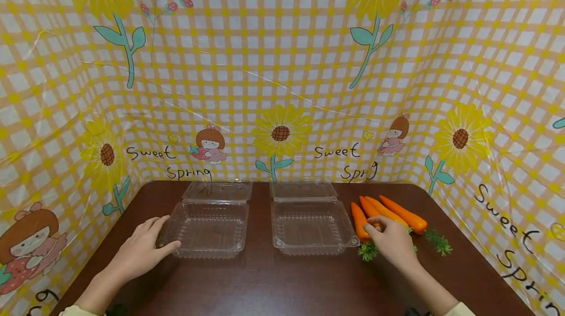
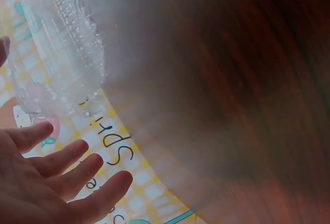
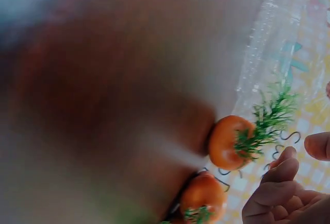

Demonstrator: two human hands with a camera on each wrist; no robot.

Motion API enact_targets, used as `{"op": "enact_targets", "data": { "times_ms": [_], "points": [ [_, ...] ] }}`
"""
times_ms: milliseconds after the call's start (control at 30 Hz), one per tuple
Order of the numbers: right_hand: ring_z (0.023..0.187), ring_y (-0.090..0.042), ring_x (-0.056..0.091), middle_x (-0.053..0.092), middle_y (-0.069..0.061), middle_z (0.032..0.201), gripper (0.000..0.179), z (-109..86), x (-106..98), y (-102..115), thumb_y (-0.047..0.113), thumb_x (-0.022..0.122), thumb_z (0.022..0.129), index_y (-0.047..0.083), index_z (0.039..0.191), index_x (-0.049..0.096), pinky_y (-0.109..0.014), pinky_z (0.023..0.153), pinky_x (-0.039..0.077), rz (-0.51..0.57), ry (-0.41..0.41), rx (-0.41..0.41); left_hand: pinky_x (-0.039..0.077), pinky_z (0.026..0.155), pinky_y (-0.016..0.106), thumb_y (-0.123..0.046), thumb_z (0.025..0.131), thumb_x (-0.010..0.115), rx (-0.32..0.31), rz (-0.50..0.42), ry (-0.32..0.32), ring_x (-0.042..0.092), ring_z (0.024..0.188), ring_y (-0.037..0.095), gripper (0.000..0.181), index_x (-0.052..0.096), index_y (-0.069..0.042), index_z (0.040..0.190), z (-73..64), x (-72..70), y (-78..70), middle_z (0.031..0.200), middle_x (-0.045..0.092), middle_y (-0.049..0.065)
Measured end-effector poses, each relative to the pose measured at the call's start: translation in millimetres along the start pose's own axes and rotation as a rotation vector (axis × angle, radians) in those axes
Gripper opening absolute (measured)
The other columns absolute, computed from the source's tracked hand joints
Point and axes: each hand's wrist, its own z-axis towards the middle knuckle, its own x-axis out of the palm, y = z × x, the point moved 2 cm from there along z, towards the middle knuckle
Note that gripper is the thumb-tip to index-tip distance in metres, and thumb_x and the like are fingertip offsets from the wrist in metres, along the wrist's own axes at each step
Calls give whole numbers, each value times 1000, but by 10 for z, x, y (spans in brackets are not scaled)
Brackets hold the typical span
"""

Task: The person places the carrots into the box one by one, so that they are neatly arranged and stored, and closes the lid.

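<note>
Two clear plastic clamshell boxes with raised lids stand side by side on the table, a left box [image 1: 211, 247] and a right box [image 1: 309, 243]. My left hand [image 1: 140, 250] lies at the left box's left side, fingers extended and thumb spread along its front corner. In the left wrist view, the fingers of the left hand [image 2: 56, 177] are spread below the clear box [image 2: 67, 49]. My right hand [image 1: 393, 241] is over the leftmost orange carrot [image 1: 359, 218], fingertips close to it. From the right wrist, the thumb and bent fingers [image 3: 281, 175] stand apart beside a carrot [image 3: 227, 144] with green leaves.
Several carrots [image 1: 403, 214] lie together at the right of the brown table [image 1: 260, 281], leafy tops toward the front. Clear lids [image 1: 218, 191] lean back behind the boxes. A checked, flower-printed cloth [image 1: 238, 85] encloses the back and both sides.
</note>
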Motion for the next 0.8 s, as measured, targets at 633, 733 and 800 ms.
{"op": "enact_targets", "data": {
  "times_ms": [633, 733, 800],
  "points": [
    [76, -26, 65, 72, -22, 108, 57, 105, 9, -136, 42, 71, 92, -5, 123, 68, -35, 59, 48, -62, 63, 69, 39, 91, 76, -69, 92, 55, -88, -116, 135, 28, 137, 63, 105, 20, 5, 158, 18, 102, 151, 154, 28, 40],
    [92, -35, 68, 68, -28, 121, 61, 121, 0, -157, 44, 72, 90, -7, 123, 68, -43, 69, 53, -91, 82, 66, 39, 92, 76, -68, 92, 56, -87, -140, 147, 26, 138, 63, 105, 16, 2, 160, 23, 109, 147, 155, 26, 40],
    [95, -38, 67, 67, -29, 122, 63, 130, 2, -165, 45, 73, 89, -8, 123, 68, -45, 71, 54, -97, 100, 69, 38, 93, 76, -67, 92, 57, -82, -150, 146, 26, 139, 62, 105, 15, 1, 160, 22, 108, 142, 155, 26, 38]
  ]
}}
